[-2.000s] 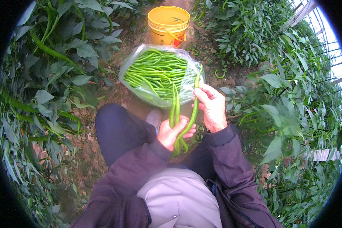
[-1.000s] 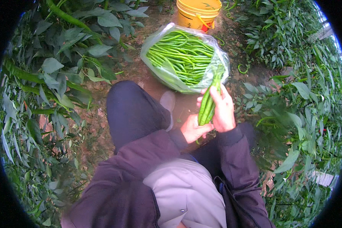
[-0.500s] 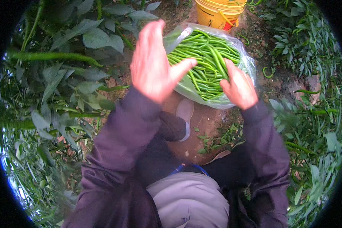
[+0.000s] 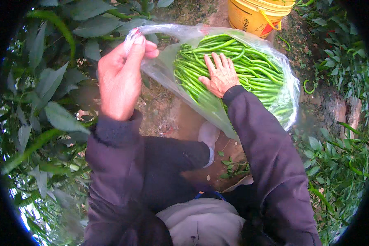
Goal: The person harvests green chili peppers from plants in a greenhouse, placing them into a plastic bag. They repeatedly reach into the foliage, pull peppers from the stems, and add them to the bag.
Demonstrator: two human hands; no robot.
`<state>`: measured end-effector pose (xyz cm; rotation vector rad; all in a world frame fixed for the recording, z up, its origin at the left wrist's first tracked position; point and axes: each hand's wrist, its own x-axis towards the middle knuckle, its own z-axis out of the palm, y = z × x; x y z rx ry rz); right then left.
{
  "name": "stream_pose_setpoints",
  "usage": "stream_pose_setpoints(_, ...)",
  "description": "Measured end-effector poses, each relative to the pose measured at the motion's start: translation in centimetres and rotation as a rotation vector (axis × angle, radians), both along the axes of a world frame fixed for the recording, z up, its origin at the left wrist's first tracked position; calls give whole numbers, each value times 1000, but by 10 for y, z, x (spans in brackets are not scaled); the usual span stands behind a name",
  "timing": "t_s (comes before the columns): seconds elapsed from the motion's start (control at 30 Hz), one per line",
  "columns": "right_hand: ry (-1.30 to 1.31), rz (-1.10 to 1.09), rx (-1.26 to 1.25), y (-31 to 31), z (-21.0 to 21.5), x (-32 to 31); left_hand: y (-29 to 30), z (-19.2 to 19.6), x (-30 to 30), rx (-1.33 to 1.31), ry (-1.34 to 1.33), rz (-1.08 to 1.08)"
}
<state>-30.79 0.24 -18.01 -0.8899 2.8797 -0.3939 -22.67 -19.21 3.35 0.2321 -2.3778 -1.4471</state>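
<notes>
A clear plastic bag (image 4: 160,70) lies on the ground in front of me, filled with long green chili peppers (image 4: 258,69) laid mostly side by side. My left hand (image 4: 121,76) pinches the bag's gathered edge between thumb and fingers and holds it up and out to the left, so that side is stretched. On top of the peppers rests my right hand (image 4: 221,76), palm down with its fingers apart, gripping nothing. The bag's far right side is crumpled around the heap.
A yellow bucket (image 4: 254,18) with a yellow handle stands just beyond the bag. Leafy pepper plants (image 4: 61,117) crowd the left side, and more plants (image 4: 336,160) line the right. A loose curled pepper (image 4: 308,87) lies on the soil. My shoe (image 4: 209,133) is close to the bag.
My left hand went from open to gripping the bag's edge, pulling it left. The right hand let go of a pepper and moved left, flat onto the heap.
</notes>
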Motion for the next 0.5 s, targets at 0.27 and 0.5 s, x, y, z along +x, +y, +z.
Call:
stream_pose_setpoints(0.27,245,-17,-294,30,-1,3,6,9,5,-4,-58,34)
stream_pose_setpoints(0.5,247,-47,-408,28,13,20,9,12,10,-7,-93,52)
